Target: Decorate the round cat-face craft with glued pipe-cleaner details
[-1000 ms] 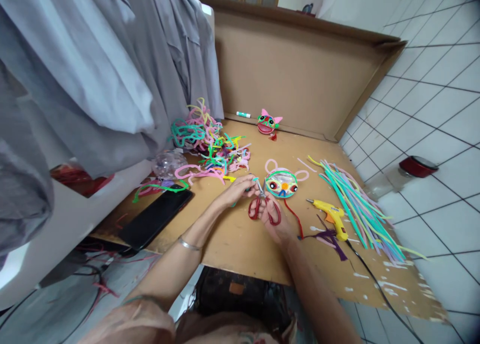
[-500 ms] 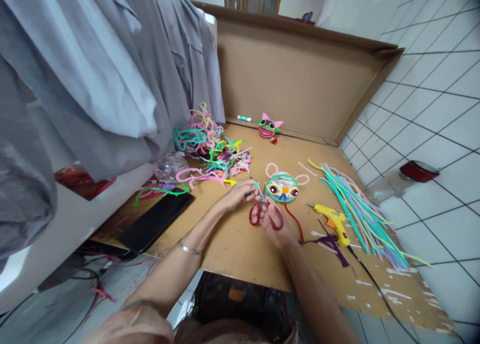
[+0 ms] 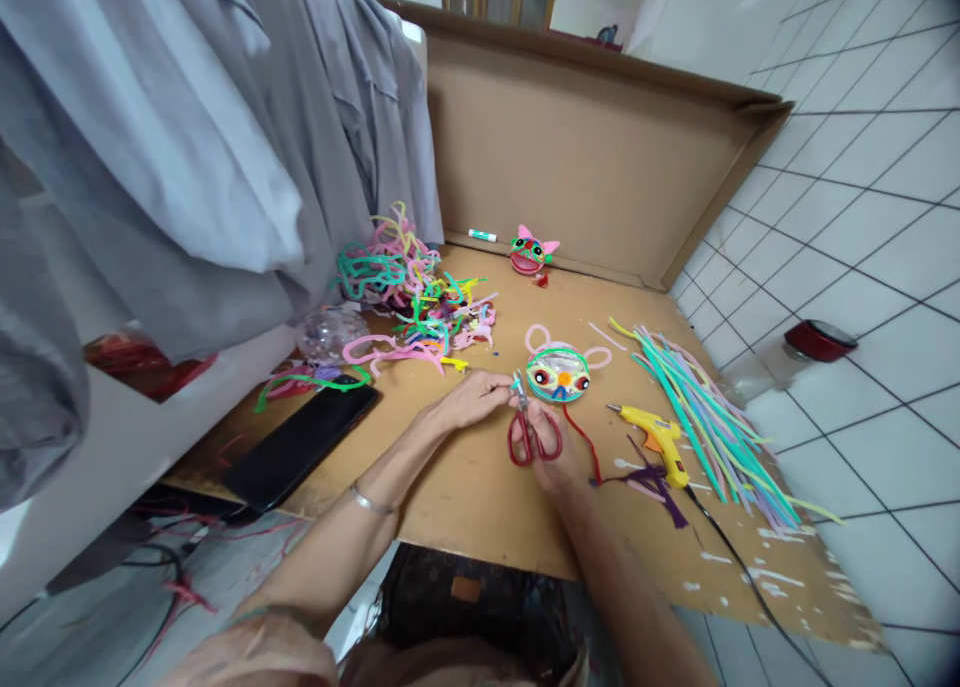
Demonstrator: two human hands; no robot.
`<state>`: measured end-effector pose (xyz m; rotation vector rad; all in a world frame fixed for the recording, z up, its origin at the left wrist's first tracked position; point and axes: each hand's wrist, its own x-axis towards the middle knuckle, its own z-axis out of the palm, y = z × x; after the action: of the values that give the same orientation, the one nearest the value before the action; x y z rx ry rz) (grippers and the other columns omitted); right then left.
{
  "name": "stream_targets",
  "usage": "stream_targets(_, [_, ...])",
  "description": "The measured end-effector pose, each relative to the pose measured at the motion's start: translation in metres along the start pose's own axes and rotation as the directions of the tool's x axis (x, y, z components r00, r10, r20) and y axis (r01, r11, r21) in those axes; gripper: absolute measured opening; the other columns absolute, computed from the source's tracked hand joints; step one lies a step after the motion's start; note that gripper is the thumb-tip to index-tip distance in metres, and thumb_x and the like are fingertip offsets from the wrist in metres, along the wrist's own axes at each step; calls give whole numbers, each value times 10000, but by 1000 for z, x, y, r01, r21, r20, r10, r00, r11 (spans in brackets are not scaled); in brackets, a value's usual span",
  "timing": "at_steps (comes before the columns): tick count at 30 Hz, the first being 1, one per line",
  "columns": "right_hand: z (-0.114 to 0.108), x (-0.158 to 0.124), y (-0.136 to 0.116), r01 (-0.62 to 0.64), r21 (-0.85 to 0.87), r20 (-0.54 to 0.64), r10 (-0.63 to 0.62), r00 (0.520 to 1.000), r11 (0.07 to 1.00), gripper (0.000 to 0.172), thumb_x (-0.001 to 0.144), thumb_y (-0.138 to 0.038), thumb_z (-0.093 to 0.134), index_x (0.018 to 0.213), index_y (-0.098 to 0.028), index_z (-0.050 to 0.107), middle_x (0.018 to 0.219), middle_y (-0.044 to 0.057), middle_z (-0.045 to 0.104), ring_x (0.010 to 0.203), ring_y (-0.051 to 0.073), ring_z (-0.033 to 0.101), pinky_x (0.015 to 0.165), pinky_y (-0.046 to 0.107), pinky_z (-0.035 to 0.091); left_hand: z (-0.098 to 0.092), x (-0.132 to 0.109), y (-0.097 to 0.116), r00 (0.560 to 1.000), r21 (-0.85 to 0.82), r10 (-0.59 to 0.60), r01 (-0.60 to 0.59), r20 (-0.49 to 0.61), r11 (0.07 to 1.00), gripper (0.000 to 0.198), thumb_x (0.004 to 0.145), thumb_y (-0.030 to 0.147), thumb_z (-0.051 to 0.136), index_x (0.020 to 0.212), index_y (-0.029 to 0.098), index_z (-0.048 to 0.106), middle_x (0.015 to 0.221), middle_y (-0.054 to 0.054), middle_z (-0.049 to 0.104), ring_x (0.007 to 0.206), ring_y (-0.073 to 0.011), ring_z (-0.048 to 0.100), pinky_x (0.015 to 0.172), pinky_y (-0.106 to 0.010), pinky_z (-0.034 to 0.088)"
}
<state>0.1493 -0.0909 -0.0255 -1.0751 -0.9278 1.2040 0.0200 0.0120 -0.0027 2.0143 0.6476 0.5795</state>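
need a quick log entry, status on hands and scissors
Right hand grips red scissors, blades closed. Left hand pinches small teal piece at the tips. Mask craft beside blades.

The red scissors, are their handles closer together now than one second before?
Yes. The red scissors in the right hand have closed: their handle loops now nearly touch, still just left of the round mask.

"What was everything lying on?"

"A brown cardboard sheet spread flat on the white tiled floor, its far flap standing up. A tangled heap of pipe cleaners lay at the far left, a black phone near the left edge."

"And to the right?"

"A bundle of straight pipe cleaners, a yellow glue gun just beside it, and a round mask in the middle."
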Motion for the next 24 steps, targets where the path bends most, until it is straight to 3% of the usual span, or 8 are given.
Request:
stream_targets(3, [1,1,-2,-3,-26,-33,2,999,1000,501,745,-647,626,873,-164,593,466,-66,491,364,61,341,378,221,218,1,0,-4,999,-2,41,-40,20,999,259,801,303,400,618,154,509,562,55,375,557,-86,321,563,-224,262])
stream_targets(11, [6,-1,-7,-8,-46,39,10,999,999,444,734,-625,648,680,-213,493,379,-96,392,321,59,271,357,231,199,1,1,-8,998,-16,58,-58,7,998,235,785,254,396,604,151,506,567,56,375,557,-83,317,556,-216,270])
stream_targets(19, [1,-1,-3,102,-200,68,-91,994,974,460,845,-654,505,709,-215,507,592,-13,564,510,103,435,518,263,340,4,-2,-5,986,195,168,-164,-2,967,241,778,213,394,549,158,443,528,43,402,511,-79,345,547,-227,254])
stream_targets(24, [-3,-1,-1,89,-148,37,-85,996,985,452,847,-640,516,706,-211,503,528,-35,509,460,90,372,485,258,281,5,-4,-3,968,257,241,-249,64,934,234,796,201,387,588,166,489,589,8,504,554,-104,410,592,-239,297])
